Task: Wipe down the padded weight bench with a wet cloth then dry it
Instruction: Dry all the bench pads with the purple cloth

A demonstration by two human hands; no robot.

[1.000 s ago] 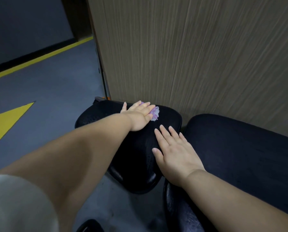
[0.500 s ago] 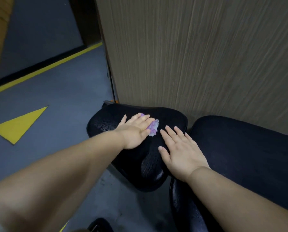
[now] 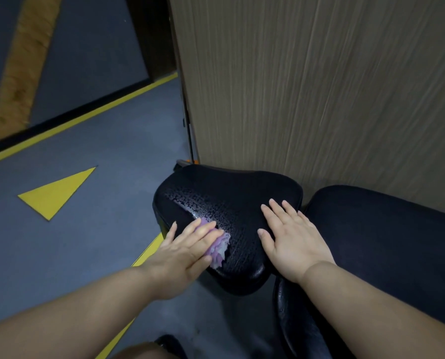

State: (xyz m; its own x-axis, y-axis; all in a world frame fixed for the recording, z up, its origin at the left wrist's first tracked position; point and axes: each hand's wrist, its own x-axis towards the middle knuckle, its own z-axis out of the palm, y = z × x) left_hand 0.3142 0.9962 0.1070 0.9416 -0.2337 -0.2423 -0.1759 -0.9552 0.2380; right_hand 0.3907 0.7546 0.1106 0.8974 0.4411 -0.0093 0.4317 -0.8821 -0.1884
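The black padded bench shows as two cushions: a smaller seat pad and a longer pad to its right. My left hand presses a purple cloth flat onto the seat pad's near left part, fingers straight. A wet, shiny streak runs across the pad behind the cloth. On the seat pad's right side, my right hand rests flat with fingers spread.
A tall wood-grain panel stands directly behind the bench. Grey floor with yellow lines and a yellow triangle lies to the left. A dark object sits at the bottom edge.
My left hand has dragged the cloth from the far middle of the seat pad toward me and to the left, leaving a wet trail. My right hand has stayed put.
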